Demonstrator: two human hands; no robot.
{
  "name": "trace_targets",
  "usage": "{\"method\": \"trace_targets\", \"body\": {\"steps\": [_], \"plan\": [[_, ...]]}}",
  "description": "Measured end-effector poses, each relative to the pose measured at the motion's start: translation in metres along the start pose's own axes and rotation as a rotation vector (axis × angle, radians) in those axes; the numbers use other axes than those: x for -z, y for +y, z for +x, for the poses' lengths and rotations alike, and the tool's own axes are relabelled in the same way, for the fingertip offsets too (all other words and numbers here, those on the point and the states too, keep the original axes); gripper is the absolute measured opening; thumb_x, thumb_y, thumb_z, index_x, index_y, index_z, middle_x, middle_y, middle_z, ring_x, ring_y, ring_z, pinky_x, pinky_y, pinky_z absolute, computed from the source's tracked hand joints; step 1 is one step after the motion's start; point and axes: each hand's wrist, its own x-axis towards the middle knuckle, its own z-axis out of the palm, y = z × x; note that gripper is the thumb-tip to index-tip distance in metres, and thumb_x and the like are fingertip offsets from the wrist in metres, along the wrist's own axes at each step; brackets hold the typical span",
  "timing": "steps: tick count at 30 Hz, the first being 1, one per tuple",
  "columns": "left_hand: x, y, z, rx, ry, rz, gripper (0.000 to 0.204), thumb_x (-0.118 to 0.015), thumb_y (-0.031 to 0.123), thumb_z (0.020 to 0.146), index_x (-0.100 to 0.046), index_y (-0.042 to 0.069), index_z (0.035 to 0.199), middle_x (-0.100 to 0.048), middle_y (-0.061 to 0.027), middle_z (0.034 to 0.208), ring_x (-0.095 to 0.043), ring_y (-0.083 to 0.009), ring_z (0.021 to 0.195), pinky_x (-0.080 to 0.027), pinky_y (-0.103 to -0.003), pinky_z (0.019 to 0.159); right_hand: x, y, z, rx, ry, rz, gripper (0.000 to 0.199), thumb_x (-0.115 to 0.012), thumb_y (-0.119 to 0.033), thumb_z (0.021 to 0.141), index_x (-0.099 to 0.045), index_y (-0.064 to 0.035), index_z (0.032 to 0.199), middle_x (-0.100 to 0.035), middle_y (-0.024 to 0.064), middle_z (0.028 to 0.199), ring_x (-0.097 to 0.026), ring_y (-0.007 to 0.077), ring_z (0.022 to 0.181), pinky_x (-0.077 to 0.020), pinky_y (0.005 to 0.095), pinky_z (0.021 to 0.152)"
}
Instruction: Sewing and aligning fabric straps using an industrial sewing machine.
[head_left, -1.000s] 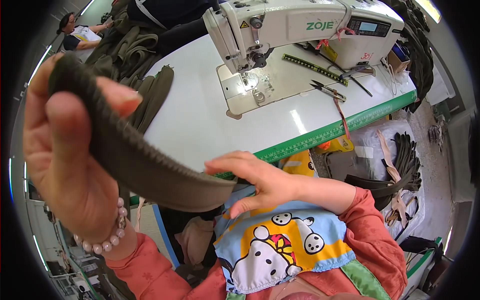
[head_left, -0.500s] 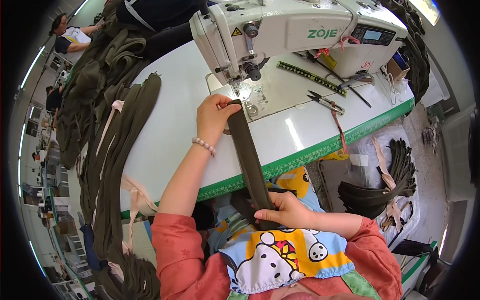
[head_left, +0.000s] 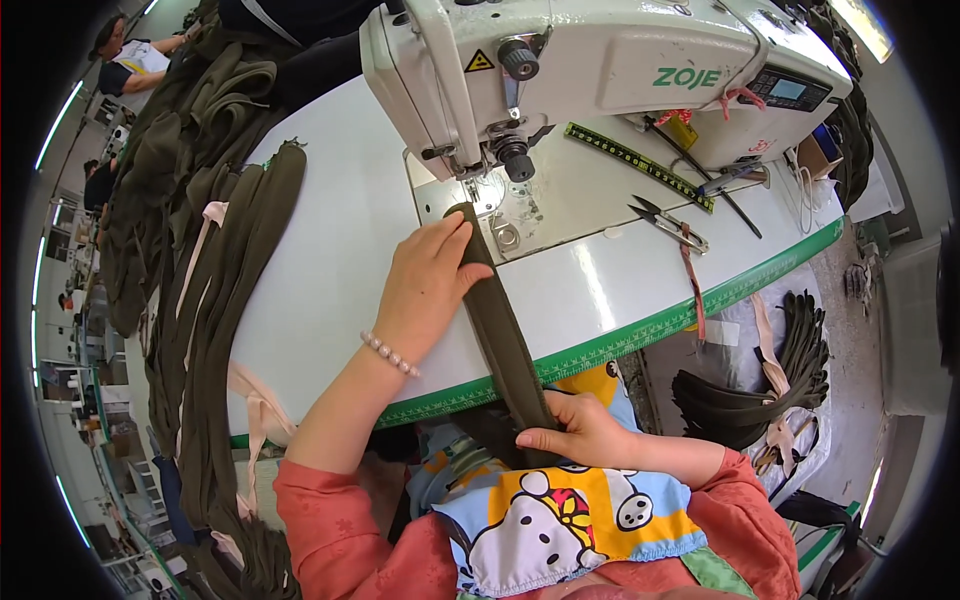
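A long dark olive fabric strip [head_left: 500,325] runs from just before the needle area of the white sewing machine [head_left: 620,75] down over the table's front edge to my lap. My left hand [head_left: 428,275], with a beaded bracelet at the wrist, is closed on the strip's far end, its fingertips at the left edge and its thumb across the top. Closer to me, my right hand [head_left: 588,430] grips the strip just past the table edge, thumb on top and fingers underneath. The strip's near end is partly hidden behind my right hand and the patterned apron [head_left: 560,525].
Thread snips [head_left: 675,225] and a black-and-yellow ruler [head_left: 640,165] lie right of the needle plate. Bundled olive strips [head_left: 235,290] hang over the table's left side. Another tied bundle [head_left: 750,395] lies at the right, below the green measuring edge [head_left: 720,295]. A person works far left.
My left hand has shifted from a thumb-and-finger pinch at the strip's far tip to lying along it, thumb further down. The right hand keeps its grip. The whole view has shifted slightly.
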Motion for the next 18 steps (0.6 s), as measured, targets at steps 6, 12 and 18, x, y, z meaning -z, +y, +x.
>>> {"method": "trace_targets", "body": {"steps": [6,12,18], "plan": [[-0.003,0.009,-0.005,0.057,-0.074,0.01,0.064,-0.066,0.038,0.084,-0.048,0.002,0.133,-0.045,-0.012,0.141,-0.048,-0.0315,0.123,-0.038,-0.042,0.101,0.007,-0.005,0.0,-0.053,0.014,-0.04,0.029,-0.071,-0.027,0.089,-0.059,0.0001,0.091,-0.054,0.0058,0.064,-0.046,0.0089,0.058,-0.04,0.029,0.052],[-0.009,0.011,0.0,0.092,-0.083,0.05,0.065,-0.064,0.041,0.085,-0.046,0.004,0.136,-0.044,-0.0108,0.142,-0.045,-0.0297,0.127,-0.034,-0.042,0.104,0.012,-0.004,0.0,-0.109,0.043,-0.195,0.03,-0.07,-0.028,0.089,-0.061,-0.0003,0.092,-0.054,0.0086,0.061,-0.047,0.0114,0.053,-0.0405,0.0298,0.05],[-0.009,0.01,0.0,0.11,-0.078,0.033,0.065,-0.063,0.041,0.086,-0.045,0.005,0.136,-0.044,-0.0098,0.143,-0.044,-0.0277,0.128,-0.032,-0.042,0.105,0.01,-0.001,0.003,-0.048,0.076,-0.097,0.031,-0.07,-0.029,0.089,-0.06,0.0001,0.089,-0.052,0.0088,0.059,-0.046,0.0127,0.051,-0.039,0.0309,0.049]]}}
